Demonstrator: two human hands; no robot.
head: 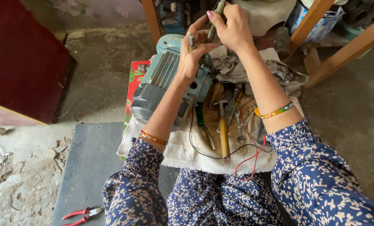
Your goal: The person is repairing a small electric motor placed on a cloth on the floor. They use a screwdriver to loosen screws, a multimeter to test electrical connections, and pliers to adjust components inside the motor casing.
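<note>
A blue-green electric motor (160,81) lies on a white towel (183,152) in front of me. Over its far end, my left hand (192,56) pinches a small metal cylinder (191,40) between thumb and fingers. Just beyond and to the right, my right hand (233,27) grips a slim green-handled tool (215,19) that points down toward the motor. The tool's tip is hidden behind my left fingers. Both forearms wear bead bracelets and dark blue patterned sleeves.
On the towel lie a wooden-handled hammer (224,132), a spanner (239,125), green-handled pliers (203,125), and black and red wires (249,157). Crumpled rags (279,69) sit behind. Red-handled pliers (80,215) lie on a grey board lower left. Wooden legs (341,54) stand at right.
</note>
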